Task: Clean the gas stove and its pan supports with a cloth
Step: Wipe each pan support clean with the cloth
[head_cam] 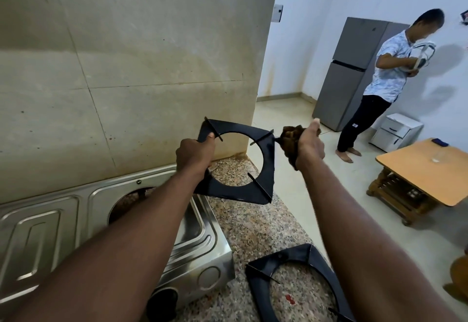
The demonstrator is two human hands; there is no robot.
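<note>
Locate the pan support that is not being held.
In the head view the pan support lies flat on the granite counter at lower right, just right of the stove.

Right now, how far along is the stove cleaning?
Done: both supports are off the stove; how clean anything is can't be judged. In hand: the left hand grips one pan support in the air, and the right hand holds the cloth at its corner. To do, probably: the second pan support lying on the counter, then the stove top.

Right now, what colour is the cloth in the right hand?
The cloth is brown, gripped by the right hand; head view.
</note>
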